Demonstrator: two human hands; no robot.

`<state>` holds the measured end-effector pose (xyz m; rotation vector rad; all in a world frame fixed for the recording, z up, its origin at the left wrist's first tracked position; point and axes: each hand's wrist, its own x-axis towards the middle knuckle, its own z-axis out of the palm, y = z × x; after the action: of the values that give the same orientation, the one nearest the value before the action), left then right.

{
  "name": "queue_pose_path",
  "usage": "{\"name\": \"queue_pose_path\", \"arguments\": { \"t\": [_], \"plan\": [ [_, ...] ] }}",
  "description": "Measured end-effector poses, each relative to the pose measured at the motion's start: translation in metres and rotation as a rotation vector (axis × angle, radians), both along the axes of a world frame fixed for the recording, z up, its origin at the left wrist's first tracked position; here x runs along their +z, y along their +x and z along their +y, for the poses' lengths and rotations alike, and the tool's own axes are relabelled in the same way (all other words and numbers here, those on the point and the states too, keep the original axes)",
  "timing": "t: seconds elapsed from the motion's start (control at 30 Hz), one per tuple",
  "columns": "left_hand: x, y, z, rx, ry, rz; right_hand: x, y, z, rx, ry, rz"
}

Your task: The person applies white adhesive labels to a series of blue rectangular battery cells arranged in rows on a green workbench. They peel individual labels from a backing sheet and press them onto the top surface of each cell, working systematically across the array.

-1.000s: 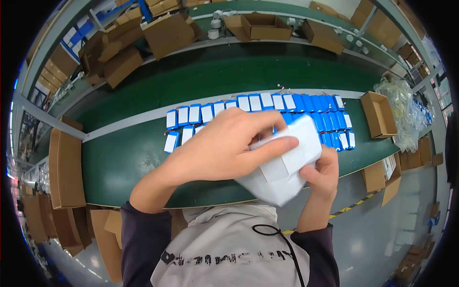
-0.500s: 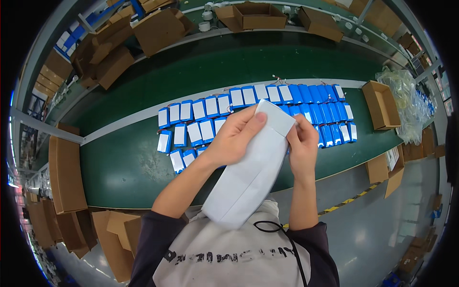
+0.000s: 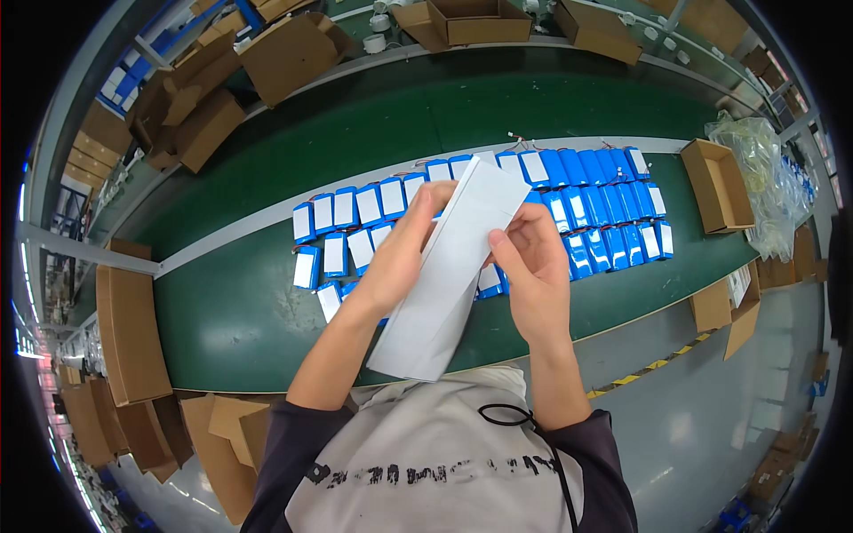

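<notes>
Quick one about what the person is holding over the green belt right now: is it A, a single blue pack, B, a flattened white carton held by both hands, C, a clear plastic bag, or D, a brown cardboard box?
B: the left hand and right hand both grip a long flattened white carton above the blue packs on the green belt.

Bright, even overhead light; heavy fisheye bend at the rim

Sharp around the left hand (image 3: 404, 258) and right hand (image 3: 533, 266), with soft shadows beneath them on the green worktop (image 3: 240, 311). Faint sheen left of the hands; straight edges curve outward, corners black.
</notes>
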<state>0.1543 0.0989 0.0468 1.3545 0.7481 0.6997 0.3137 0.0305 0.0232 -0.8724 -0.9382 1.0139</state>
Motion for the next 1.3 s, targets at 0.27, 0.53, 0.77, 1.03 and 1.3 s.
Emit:
{"name": "queue_pose_path", "arguments": {
  "t": [0.27,0.53,0.77,1.03,1.3],
  "plan": [
    [-0.024,-0.018,-0.006,-0.103,-0.309,-0.035,-0.006,-0.010,-0.008,0.176,-0.093,0.249],
    [-0.023,-0.008,-0.010,0.272,0.428,0.220,0.007,-0.012,-0.025,0.313,-0.173,0.414],
    [-0.005,-0.013,-0.001,0.371,0.985,0.496,0.019,-0.004,-0.026,0.400,-0.142,0.465],
    [0.041,-0.050,0.038,0.389,1.425,0.943,0.030,0.018,-0.035,0.104,-0.134,0.293],
    [-0.033,-0.059,0.095,0.058,1.160,1.150,0.018,0.214,-0.017,-0.471,-0.241,-1.026]
  ]
}}
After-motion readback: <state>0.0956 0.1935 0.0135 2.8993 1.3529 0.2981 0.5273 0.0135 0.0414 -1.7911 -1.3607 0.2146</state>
